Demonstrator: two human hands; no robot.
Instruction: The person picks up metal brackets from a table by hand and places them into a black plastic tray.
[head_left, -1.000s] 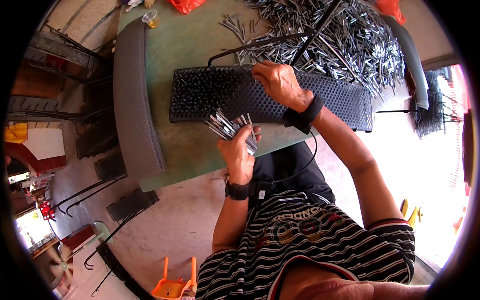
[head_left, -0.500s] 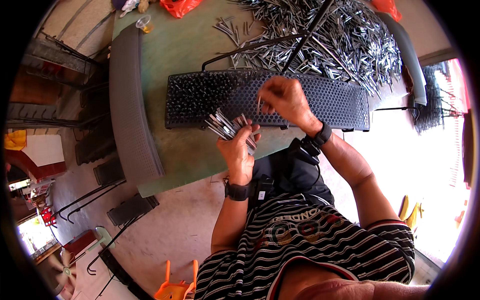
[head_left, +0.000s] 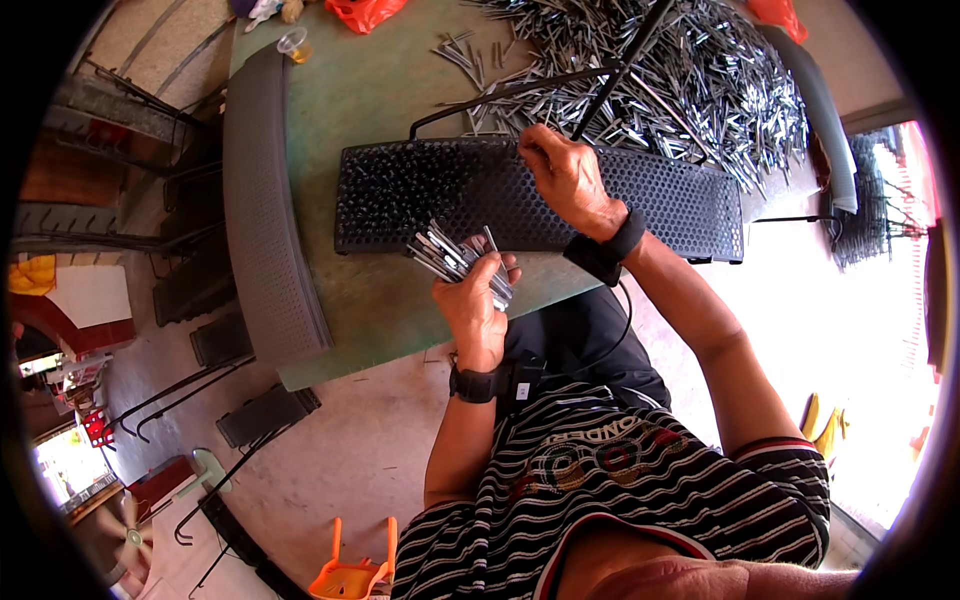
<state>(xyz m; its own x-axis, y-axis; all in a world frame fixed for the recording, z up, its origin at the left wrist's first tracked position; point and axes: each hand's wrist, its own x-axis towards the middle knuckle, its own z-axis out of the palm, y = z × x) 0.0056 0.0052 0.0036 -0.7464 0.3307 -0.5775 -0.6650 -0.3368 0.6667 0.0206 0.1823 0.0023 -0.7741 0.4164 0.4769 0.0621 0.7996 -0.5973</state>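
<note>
My left hand (head_left: 475,308) is closed around a bundle of thin metal rods (head_left: 445,254), just off the near edge of a long black perforated rack (head_left: 660,200). Rods fill the rack's holes at its left end (head_left: 400,195), standing close together. Over the rack's far edge, near the middle, my right hand (head_left: 568,178) has its fingers bent and pinched together. Whatever lies between those fingertips is hidden by the hand. Bare holes show on the rack's right part.
A large heap of loose metal rods (head_left: 690,90) covers the far right of the green table (head_left: 360,90). Black bent bars (head_left: 520,95) rise behind the rack. A grey perforated panel (head_left: 275,210) lies along the left edge, with a plastic cup (head_left: 296,45) beyond it.
My right hand has moved away from me, from above the rack's middle to its far edge. The rod seen in its fingers no longer shows. My left hand keeps its bundle nearly still.
</note>
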